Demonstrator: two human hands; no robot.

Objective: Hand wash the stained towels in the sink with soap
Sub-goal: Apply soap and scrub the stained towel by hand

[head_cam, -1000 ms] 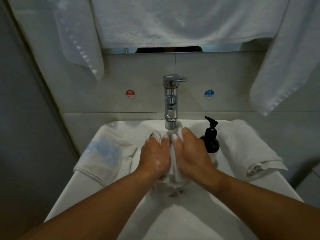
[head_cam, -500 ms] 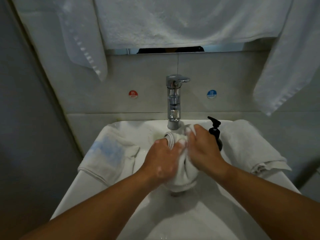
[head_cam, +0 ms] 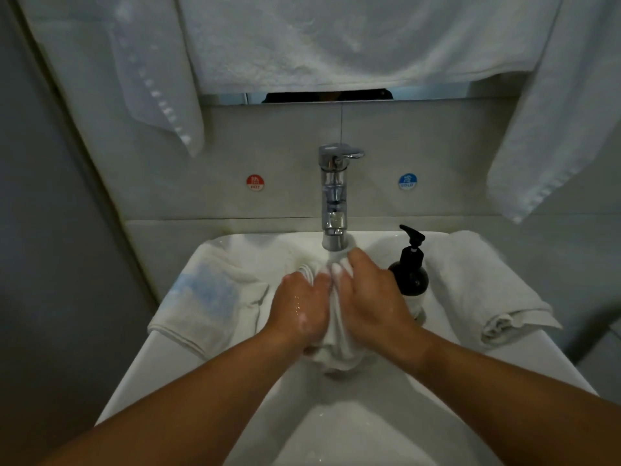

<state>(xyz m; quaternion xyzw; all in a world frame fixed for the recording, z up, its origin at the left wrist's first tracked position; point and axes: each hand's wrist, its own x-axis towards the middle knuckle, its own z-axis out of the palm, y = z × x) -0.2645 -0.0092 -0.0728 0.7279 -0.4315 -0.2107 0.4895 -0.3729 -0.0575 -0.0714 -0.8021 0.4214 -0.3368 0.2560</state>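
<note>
Since half a second ago, my hands have drawn level, knuckles side by side. Both my left hand point(head_cam: 300, 307) and my right hand point(head_cam: 369, 297) grip the wet white towel point(head_cam: 336, 351), bunched between them over the sink point(head_cam: 386, 415), just beneath the tap point(head_cam: 332, 196). My fingers curl into the cloth, tips mostly hidden. Whether water runs, I cannot tell. A blue-stained towel point(head_cam: 208, 297) lies on the left rim. A black soap bottle point(head_cam: 411, 274) stands just beside my right hand.

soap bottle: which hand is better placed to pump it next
Likely right: the right hand grips the towel just beside the soap bottle, while the left hand sits on the towel's far side.
</note>
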